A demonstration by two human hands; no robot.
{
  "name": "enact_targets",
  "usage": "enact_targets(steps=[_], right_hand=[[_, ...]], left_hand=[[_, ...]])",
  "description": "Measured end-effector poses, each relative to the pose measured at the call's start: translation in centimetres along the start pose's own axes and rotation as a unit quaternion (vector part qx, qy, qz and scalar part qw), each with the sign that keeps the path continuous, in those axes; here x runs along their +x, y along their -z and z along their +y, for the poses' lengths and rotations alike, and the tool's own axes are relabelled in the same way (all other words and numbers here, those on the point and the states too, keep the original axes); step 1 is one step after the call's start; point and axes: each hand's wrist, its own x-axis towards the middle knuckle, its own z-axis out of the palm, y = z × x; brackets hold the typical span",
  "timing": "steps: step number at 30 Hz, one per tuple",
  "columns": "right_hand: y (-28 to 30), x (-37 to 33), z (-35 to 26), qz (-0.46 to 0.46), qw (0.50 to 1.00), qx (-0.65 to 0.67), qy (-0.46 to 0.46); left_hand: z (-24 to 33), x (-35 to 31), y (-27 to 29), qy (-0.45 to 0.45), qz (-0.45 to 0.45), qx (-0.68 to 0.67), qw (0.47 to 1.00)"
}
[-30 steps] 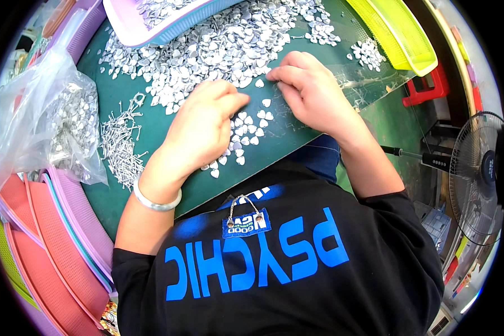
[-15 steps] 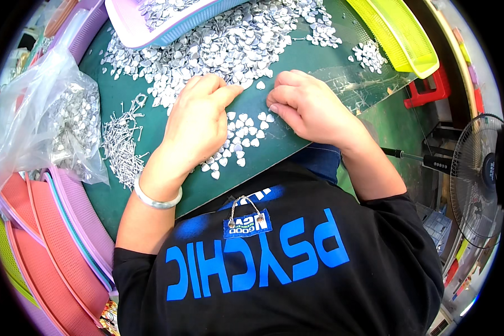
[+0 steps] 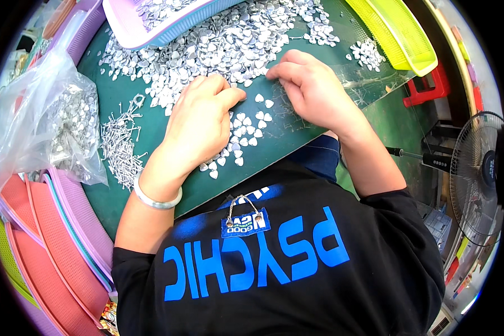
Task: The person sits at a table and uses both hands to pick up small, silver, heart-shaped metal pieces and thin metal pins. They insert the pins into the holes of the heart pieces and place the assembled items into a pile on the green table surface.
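Note:
My left hand (image 3: pixel 200 116), with a bangle (image 3: pixel 158 203) on its wrist, rests at the near edge of a big pile of silver heart-shaped pieces (image 3: pixel 207 55). Its fingers are curled, and whatever they may hold is hidden. My right hand (image 3: pixel 315 94) reaches to the pile's right edge, index finger stretched out and thumb apart below. Between the hands lie two loose silver hearts (image 3: pixel 260 98). Nearer me, a small spread of hearts (image 3: pixel 241 131) lies on the green tabletop (image 3: pixel 283 147), partly covered by my left hand.
Left of my left hand are silver screw-like pins (image 3: pixel 120 147) and a clear bag of hearts (image 3: pixel 73 120). A purple-and-blue basket (image 3: pixel 173 35) stands at the back, a yellow-green basket (image 3: pixel 403 39) at right. Stacked baskets (image 3: pixel 56 252) stand lower left; a fan (image 3: pixel 479 173) is at right.
My right hand has moved forward to the pile, its index finger stretching out. Two loose hearts now show between the hands, where one showed before. My left hand has barely moved.

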Motion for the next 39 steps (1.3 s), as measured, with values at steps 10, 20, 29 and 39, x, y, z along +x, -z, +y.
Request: enact_targets(steps=[10,20,29,39], right_hand=[[0.0,0.0,0.5,0.015,1.000,0.011,-0.001],[-0.8,0.2,0.3,0.020,0.999,-0.037,0.012],[-0.7,0.1,0.0,-0.002,1.000,0.009,0.022],[-1.5,0.5,-0.6,0.000,1.000,0.013,0.022]], left_hand=[[-0.2,0.0,-0.3,0.017,0.047,-0.021,0.999],[-0.4,-0.1,-0.2,0.019,0.035,-0.009,0.999],[0.1,0.2,-0.2,0.023,0.024,0.024,0.999],[-0.1,0.3,-0.3,0.008,0.040,0.019,0.999]])
